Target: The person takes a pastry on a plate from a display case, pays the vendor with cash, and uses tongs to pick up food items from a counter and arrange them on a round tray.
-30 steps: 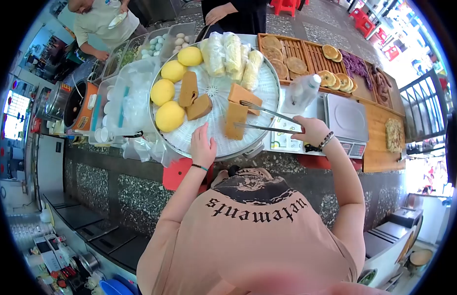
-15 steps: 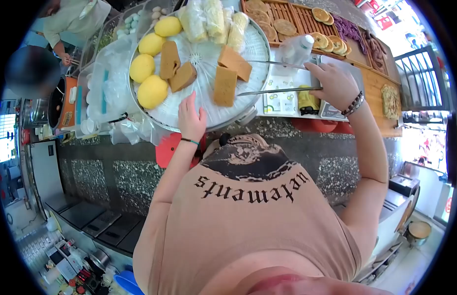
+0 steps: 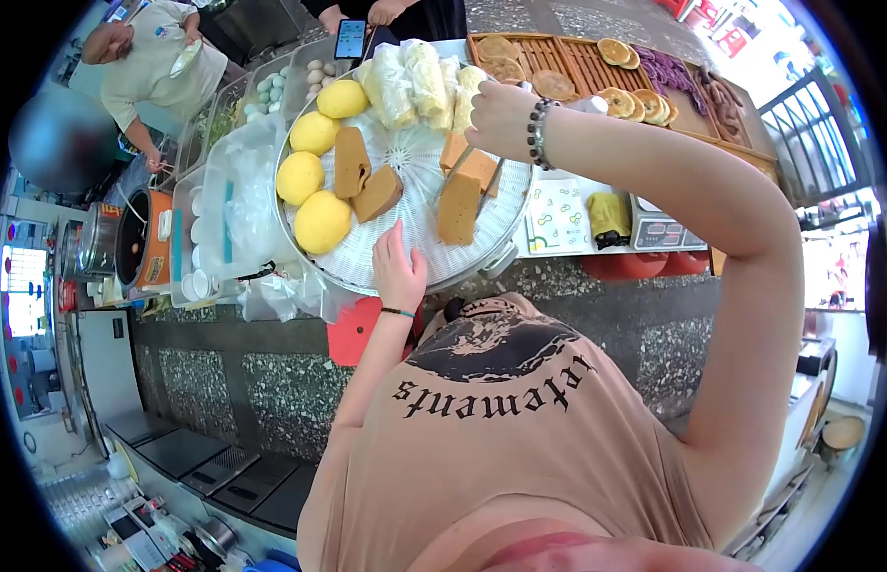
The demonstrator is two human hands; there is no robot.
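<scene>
My right hand [image 3: 500, 119] is closed round metal tongs [image 3: 491, 183], held from the far side of a round white woven tray [image 3: 415, 143]. The tong arms point down on either side of a brown cake block [image 3: 458, 212]; whether they press on it I cannot tell. A second brown block [image 3: 477, 167] lies against it, partly hidden. My left hand [image 3: 398, 272] is open at the tray's near rim, holding nothing. Just beyond its fingers lie two more brown pieces, a wedge [image 3: 378, 194] and a taller block [image 3: 350, 162].
Yellow round buns [image 3: 322, 221] line the tray's left edge, with wrapped yellow rolls [image 3: 424, 81] at the back. A scale [image 3: 661, 227] stands right. Bins with eggs [image 3: 270, 92] and an orange-sided cooker [image 3: 157, 238] are left. Across, a person holds a phone [image 3: 350, 39]; a co-worker [image 3: 172, 67] stands upper left.
My right hand has swung left and away from me, turning the tongs from sideways to downward over the cake blocks. A person with a phone now shows behind the tray.
</scene>
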